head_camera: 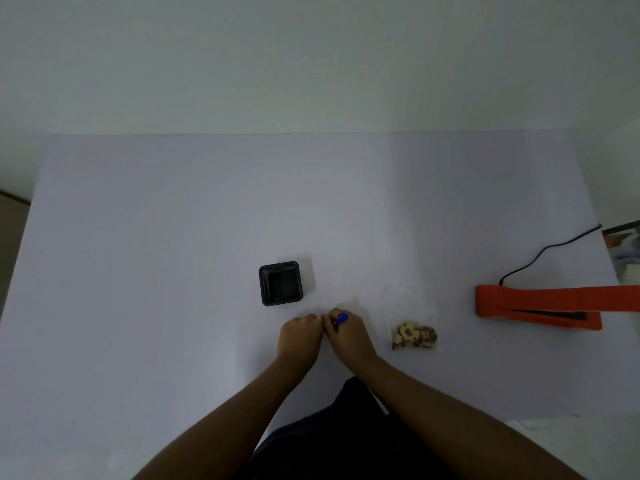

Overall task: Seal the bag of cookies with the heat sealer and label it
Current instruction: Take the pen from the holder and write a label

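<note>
A blue marker (341, 319) is gripped in the curled right hand (348, 336), knuckle to knuckle with the left hand (300, 337); what the left pinches cannot be told. The bag of cookies (413, 325) lies at three o'clock, the orange heat sealer (540, 307) beyond it.

Two bare forearms reach forward from the bottom of the frame and converge toward the middle, the hands meeting knuckle to knuckle. The left hand (300, 337) is curled into a loose fist, palm down, fingertips tucked under; whether it holds anything cannot be told. The right hand (348, 332) is likewise curled, its fingers wrapped round a blue pen (341, 318) whose end pokes out above the knuckles. Both wrists are straight.
</note>
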Tool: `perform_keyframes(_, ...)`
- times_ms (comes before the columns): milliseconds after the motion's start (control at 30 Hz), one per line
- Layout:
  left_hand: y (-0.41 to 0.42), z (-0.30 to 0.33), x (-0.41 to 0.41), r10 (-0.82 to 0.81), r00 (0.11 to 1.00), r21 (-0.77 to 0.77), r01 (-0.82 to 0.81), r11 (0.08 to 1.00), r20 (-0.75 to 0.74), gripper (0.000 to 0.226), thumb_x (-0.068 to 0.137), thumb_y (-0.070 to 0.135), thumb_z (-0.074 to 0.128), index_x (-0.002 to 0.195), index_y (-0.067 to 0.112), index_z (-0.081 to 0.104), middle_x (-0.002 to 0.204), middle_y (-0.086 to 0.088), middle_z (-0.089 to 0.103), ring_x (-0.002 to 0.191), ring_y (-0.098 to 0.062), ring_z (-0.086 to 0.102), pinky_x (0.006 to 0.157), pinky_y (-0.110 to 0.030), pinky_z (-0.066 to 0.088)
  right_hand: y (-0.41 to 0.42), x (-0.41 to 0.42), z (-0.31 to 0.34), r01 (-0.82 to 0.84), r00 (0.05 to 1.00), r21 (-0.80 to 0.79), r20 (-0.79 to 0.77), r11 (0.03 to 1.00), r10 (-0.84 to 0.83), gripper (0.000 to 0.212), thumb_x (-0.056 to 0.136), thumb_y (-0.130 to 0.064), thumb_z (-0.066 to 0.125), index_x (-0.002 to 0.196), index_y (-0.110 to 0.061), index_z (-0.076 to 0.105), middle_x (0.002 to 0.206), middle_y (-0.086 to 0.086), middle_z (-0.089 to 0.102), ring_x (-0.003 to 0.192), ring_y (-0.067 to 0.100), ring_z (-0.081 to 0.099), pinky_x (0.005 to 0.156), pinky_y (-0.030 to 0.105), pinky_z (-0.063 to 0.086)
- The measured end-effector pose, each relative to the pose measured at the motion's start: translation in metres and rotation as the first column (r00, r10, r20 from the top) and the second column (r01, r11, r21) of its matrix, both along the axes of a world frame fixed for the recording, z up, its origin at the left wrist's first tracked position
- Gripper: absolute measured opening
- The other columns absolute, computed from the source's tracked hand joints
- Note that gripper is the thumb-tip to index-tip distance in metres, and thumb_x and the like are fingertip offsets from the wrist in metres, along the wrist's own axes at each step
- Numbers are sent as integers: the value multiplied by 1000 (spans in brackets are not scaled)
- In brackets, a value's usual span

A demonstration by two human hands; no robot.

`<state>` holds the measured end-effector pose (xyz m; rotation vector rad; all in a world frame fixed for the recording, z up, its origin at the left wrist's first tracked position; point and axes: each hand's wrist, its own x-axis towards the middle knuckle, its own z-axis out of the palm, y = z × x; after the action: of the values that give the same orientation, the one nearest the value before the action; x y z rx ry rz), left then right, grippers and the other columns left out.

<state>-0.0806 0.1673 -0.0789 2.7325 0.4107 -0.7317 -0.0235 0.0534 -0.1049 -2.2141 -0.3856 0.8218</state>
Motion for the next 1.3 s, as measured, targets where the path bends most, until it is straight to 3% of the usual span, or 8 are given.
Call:
perform_keyframes(100, 0, 1, 1, 4, 1000, 3, -4, 1000, 2, 12, 98, 12, 52, 98, 13, 64, 97, -4, 67, 84, -18, 66, 75, -27, 54, 0, 1, 1, 4, 1000, -2, 16, 1000, -3, 32, 101, -24, 53, 76, -6, 59, 72, 8, 60, 64, 18, 54, 61, 24, 40)
perform_keyframes(333, 0, 1, 1, 3, 1000, 8, -3, 1000, -12, 11, 98, 10, 52, 99, 12, 63, 96, -4, 67, 83, -18, 66, 75, -27, 54, 1, 0, 1, 14, 1000, -7, 26, 1000, -14, 32, 101, -24, 53, 75, -7, 59, 71, 4, 57, 63, 15, 51, 59, 17, 35)
perform_keyframes(500, -1, 1, 2, 3, 1000, 6, -2, 1000, -22, 11, 97, 9, 53, 99, 12, 63, 97, -4, 67, 84, -19, 66, 76, -28, 55, 1, 1, -2, 14, 1000, -8, 28, 1000, -14, 32, 101, -27, 53, 75, -9, 60, 73, 4, 59, 69, 16, 54, 65, 24, 41)
perform_keyframes(667, -1, 2, 2, 15, 1000, 6, -15, 1000, -21, 12, 97, 8, 52, 99, 12, 63, 97, -4, 67, 84, -19, 66, 75, -28, 54, 2, 0, -4, 13, 999, -13, 43, 1000, -13, 30, 101, -28, 52, 76, -12, 60, 76, 4, 59, 70, 12, 51, 64, 17, 37)
perform_keyframes(800, -2, 3, 2, 19, 1000, 9, -19, 1000, -20, 14, 97, 6, 50, 96, 12, 63, 96, -4, 67, 84, -20, 66, 75, -29, 54, 2, -1, -9, 30, 999, -24, 44, 999, -28, 30, 100, -30, 52, 80, -11, 60, 79, 5, 60, 76, 18, 55, 70, 30, 46)
perform_keyframes(1000, -1, 2, 2, 27, 1000, 0, -27, 1000, -15, 13, 97, 8, 51, 96, 13, 64, 95, -4, 68, 83, -19, 67, 75, -29, 55, 3, 0, -11, 31, 999, -51, 37, 998, -29, 25, 100, -29, 53, 83, -12, 60, 85, 5, 60, 77, 15, 54, 68, 17, 37)
perform_keyframes(1300, -2, 4, 3, 17, 999, -6, -17, 1000, -28, 11, 96, 9, 54, 96, 13, 65, 95, -4, 67, 82, -18, 66, 75, -28, 55, 4, -2, -14, 46, 999, -66, 30, 997, -45, 24, 100, -28, 53, 84, -13, 61, 83, 5, 61, 76, 16, 57, 72, 24, 47)
